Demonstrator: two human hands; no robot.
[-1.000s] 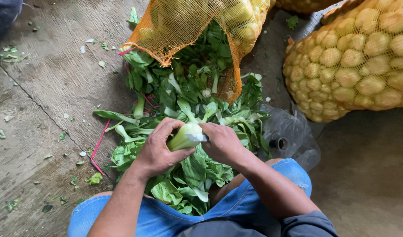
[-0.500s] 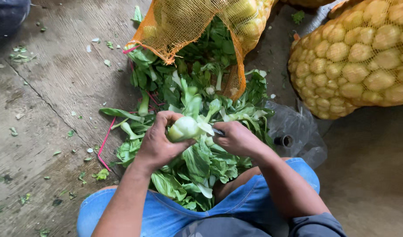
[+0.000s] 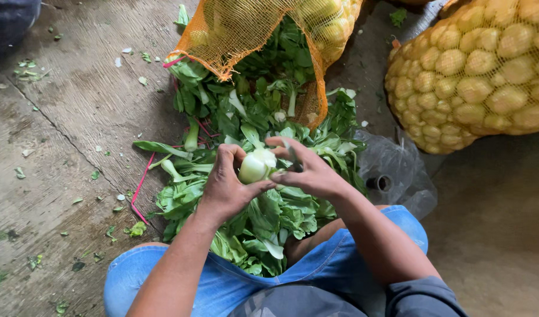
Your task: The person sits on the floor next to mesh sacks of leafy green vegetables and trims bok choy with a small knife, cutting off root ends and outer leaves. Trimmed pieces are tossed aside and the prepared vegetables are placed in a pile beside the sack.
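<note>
I am pinching 1 pale bok choy stalk (image 3: 255, 167) between my left hand (image 3: 228, 186) and my right hand (image 3: 309, 170), fingers curled on it, above the heap of greens (image 3: 252, 217) lying on the scuffed concrete floor (image 3: 64, 147) beside 2 orange mesh sacks (image 3: 475, 70).

Looks like a produce market's back area or farm sorting spot: bare concrete floor (image 3: 64, 129) littered with leaf scraps, heaped leafy greens (image 3: 263, 117), bulging orange mesh sacks (image 3: 481, 70) of round vegetables.
</note>
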